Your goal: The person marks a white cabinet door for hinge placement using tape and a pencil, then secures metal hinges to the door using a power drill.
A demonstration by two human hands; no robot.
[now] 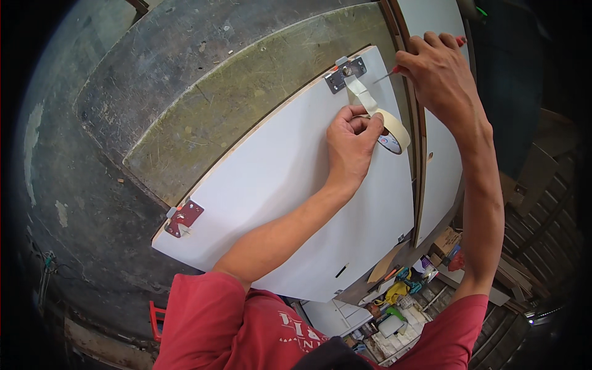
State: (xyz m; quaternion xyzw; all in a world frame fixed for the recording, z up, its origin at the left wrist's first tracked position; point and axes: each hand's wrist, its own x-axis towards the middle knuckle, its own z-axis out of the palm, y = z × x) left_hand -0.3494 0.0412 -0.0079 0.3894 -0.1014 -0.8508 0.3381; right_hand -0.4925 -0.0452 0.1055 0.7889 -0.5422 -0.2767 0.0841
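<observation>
A roll of masking tape (pixel 398 132) is pinched in my left hand (pixel 353 145). From it a pale tape strip (pixel 362 95) stretches up to a metal hinge plate (pixel 345 75) at the far corner of a white panel (pixel 277 179). The strip's end lies on the plate. My right hand (pixel 438 77) is closed around a screwdriver (pixel 394 72) with a red handle, its thin shaft pointing left near the plate. Another metal hinge plate (pixel 184 217) sits at the panel's near left corner, with a scrap of tape on it.
Beneath the panel is a worn greenish board (pixel 203 117) on a dark scuffed surface (pixel 111 117). White panels (pixel 441 166) with brown edges stand along the right. A pencil-like dark stick (pixel 341 270) lies on the panel. Tools and boxes (pixel 394 302) crowd the lower right.
</observation>
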